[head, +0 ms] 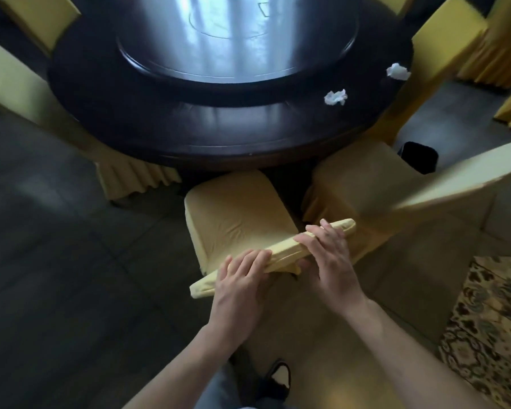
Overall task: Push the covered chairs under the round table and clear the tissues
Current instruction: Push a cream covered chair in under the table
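With our left hand (pixel 242 276) and right hand (pixel 328 255) gripping the chair (pixel 236 214) back, its seat just short of the tabletop (pixel 219 137) edge, we should push straight in, evenly.

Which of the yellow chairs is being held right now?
The middle chair, directly in front of the person. Both hands, left and right, grasp the top of its backrest; the other chairs are untouched.

Two tissues (pixel 335 97) lie on the table's (pixel 189 128) right edge.
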